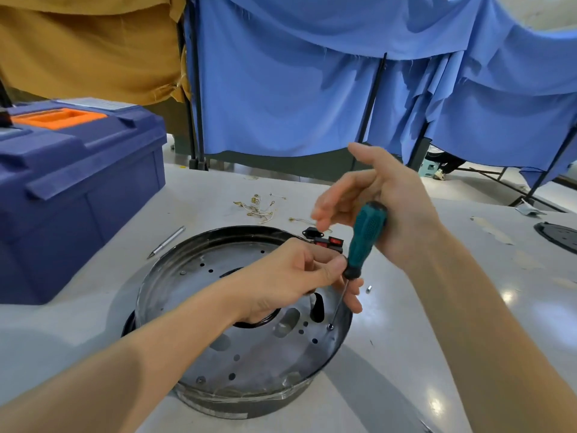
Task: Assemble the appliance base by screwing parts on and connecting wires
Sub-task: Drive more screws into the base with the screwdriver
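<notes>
Screwdriver (366,237) one, base (237,364) one, toolbox (78,189) one

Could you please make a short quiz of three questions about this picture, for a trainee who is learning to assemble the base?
1. True or false: the tip of the screwdriver stands on a screw near the rim of the metal base.
2. What lies on the table beyond the base? A. loose wires B. a hammer C. a cup
3. Which hand pinches the screwdriver at the foot of its handle?
Key: 1 true; 2 A; 3 the left hand.
</notes>
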Motion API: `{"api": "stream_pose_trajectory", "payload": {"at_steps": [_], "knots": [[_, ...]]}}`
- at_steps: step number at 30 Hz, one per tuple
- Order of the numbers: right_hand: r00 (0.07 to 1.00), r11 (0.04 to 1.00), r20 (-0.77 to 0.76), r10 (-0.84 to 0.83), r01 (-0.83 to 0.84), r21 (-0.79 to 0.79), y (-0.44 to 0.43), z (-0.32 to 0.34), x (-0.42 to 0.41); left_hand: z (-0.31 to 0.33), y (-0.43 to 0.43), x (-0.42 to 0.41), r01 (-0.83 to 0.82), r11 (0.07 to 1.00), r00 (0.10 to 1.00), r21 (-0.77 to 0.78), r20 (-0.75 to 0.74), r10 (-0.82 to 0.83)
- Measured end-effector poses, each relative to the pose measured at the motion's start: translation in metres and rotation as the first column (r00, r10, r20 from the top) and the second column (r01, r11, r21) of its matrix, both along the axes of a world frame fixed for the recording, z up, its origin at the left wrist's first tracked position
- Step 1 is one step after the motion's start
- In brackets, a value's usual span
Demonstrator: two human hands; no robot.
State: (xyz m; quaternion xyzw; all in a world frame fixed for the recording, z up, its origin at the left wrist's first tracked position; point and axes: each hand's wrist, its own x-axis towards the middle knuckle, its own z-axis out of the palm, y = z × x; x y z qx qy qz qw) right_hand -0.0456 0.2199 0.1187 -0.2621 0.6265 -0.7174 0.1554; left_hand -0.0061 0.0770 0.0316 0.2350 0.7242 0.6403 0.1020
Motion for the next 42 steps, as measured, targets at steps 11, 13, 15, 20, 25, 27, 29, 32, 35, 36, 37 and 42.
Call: {"api": "stream_pose_trajectory", "payload": {"at_steps": [11, 13, 15, 20, 25, 27, 29, 32, 35, 36, 37, 42], "knots": [[0.99, 0.974, 0.097, -0.103, 0.12, -0.193, -0.011, -0.007, 0.01, 0.0, -0.002, -0.001, 0.036, 0.997, 0.998, 0.064, 0.04, -0.038], [0.924, 0.898, 0.078, -0.374, 0.382, -0.216, -0.012, -0.01, 0.008, 0.0, -0.003, -0.002, 0.043, 0.997, 0.997, 0.063, 0.056, -0.047], [0.816, 0.791, -0.001, -0.578, 0.56, -0.245, -0.013, -0.016, 0.011, 0.0, 0.001, -0.003, 0.023, 0.998, 0.998, 0.063, 0.058, -0.027], [0.881, 0.866, -0.022, -0.473, 0.461, -0.194, -0.019, -0.022, 0.017, -0.003, 0.002, -0.002, 0.014, 0.996, 0.999, 0.089, 0.034, -0.017], [0.955, 0.96, 0.104, 0.277, -0.279, 0.006, 0.0, 0.001, -0.006, 0.0, 0.001, -0.001, 0.027, 0.999, 0.999, 0.032, 0.025, -0.028], [0.942, 0.949, 0.113, 0.314, -0.313, -0.034, -0.004, -0.003, -0.006, 0.0, 0.0, -0.002, 0.029, 0.999, 0.999, 0.031, 0.036, -0.03], [0.982, 0.984, 0.082, 0.171, -0.165, -0.07, -0.011, -0.01, -0.003, 0.0, -0.002, -0.002, 0.01, 0.999, 0.998, 0.047, 0.059, -0.013], [0.98, 0.966, -0.03, -0.199, 0.191, -0.172, -0.016, -0.017, 0.012, 0.001, -0.003, -0.002, 0.004, 0.996, 0.998, 0.094, 0.068, -0.011], [0.813, 0.8, -0.118, -0.571, 0.518, -0.301, -0.017, -0.028, 0.032, -0.001, 0.001, -0.004, -0.044, 0.995, 0.998, 0.085, 0.044, 0.041], [0.765, 0.755, -0.127, -0.631, 0.569, -0.325, -0.018, -0.031, 0.038, -0.003, 0.003, -0.004, -0.064, 0.997, 0.998, 0.053, 0.017, 0.064], [0.74, 0.729, -0.129, -0.661, 0.591, -0.344, -0.018, -0.033, 0.042, -0.004, 0.004, -0.003, -0.073, 0.997, 0.997, 0.01, -0.016, 0.073], [0.714, 0.695, -0.062, -0.698, 0.654, -0.3, -0.017, -0.026, 0.037, 0.0, 0.002, -0.001, -0.022, 0.994, 0.998, 0.107, 0.058, 0.016]]}}
